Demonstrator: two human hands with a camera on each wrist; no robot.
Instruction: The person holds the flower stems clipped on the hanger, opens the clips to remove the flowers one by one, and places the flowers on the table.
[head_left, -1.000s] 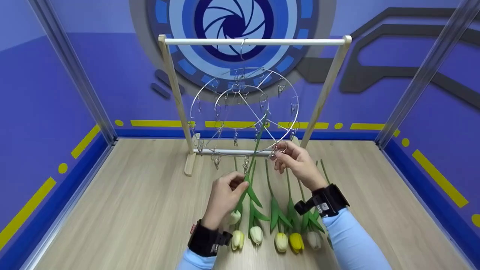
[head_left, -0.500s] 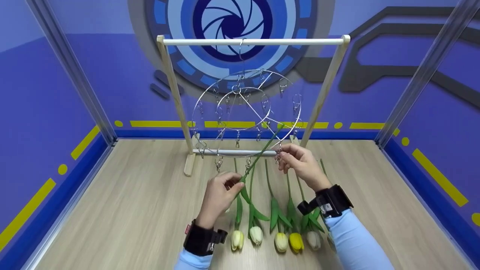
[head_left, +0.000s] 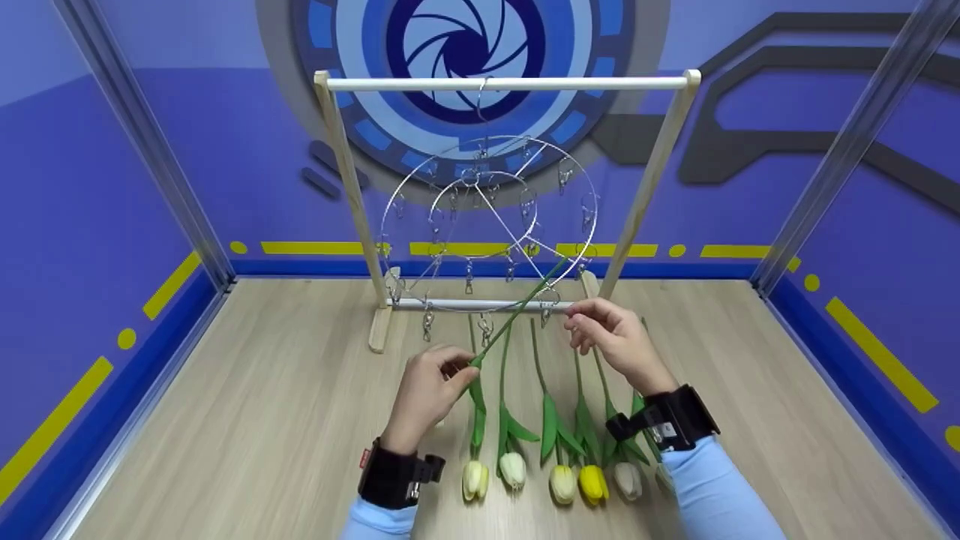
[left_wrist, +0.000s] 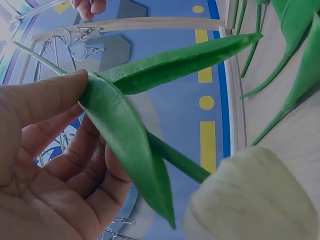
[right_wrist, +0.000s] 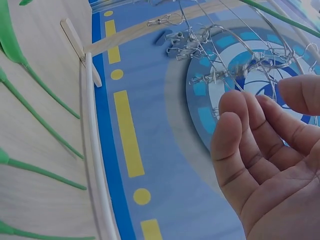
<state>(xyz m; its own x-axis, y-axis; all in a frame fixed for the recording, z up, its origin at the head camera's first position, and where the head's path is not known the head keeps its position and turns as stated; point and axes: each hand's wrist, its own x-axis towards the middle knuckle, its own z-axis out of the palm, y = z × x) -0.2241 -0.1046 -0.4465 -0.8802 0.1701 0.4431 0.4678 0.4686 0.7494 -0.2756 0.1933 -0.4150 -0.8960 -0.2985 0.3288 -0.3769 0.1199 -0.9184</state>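
My left hand (head_left: 429, 390) pinches an artificial white tulip (left_wrist: 255, 195) where its leaves (left_wrist: 120, 120) join the stem, between thumb and fingers. The stem (head_left: 517, 307) slants up and to the right, its end overlapping the lower right rim of a round wire clip hanger (head_left: 470, 178). The bloom points down and is mostly hidden by my hand in the head view. Just right of a dangling metal clip (head_left: 546, 318), my right hand (head_left: 630, 341) has its fingers loosely bent and thumb apart, with nothing between them in the right wrist view.
The hanger hooks over the white top bar (head_left: 585, 84) of a wooden rack. Several tulips lie in a row on the table, including a bright yellow one (head_left: 592, 485) and a cream one (head_left: 475, 480). A purple-blue panel (head_left: 255, 172) stands behind.
My right hand has let go of the hanger's clip and drawn off to the right and down. The hanger has swung back left. My left hand has shifted left, its tulip stem tilting further right.
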